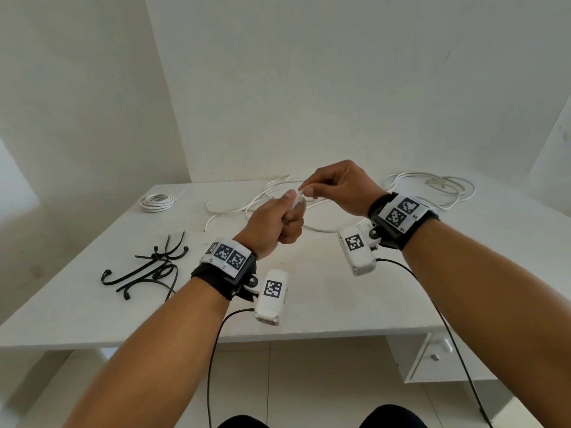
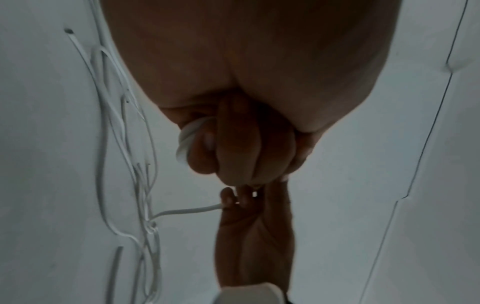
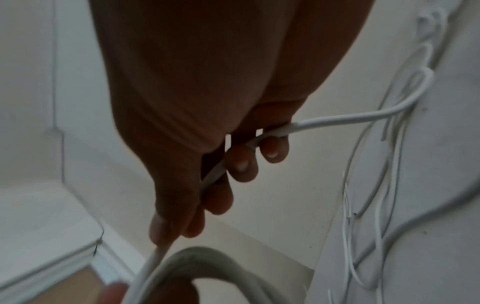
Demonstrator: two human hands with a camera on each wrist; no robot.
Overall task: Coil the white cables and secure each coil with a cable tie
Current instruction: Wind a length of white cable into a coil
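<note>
A: Two hands, centre frame, above the table (image 1: 324,304): left hand (image 1: 272,225) fisted round the started coil (image 2: 185,142), right hand (image 1: 340,188) pinching the white cable (image 3: 337,119).

B: Risk: the trailing length, lying among loose loops (image 1: 278,208), may snag and pull turns out of the fist.

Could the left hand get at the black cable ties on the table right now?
Probably not yet. The way to the black cable ties looks free, with bare table around them on the left hand's side, but its fingers are curled round the starting white cable coil. It would have to hand that over first.
</note>
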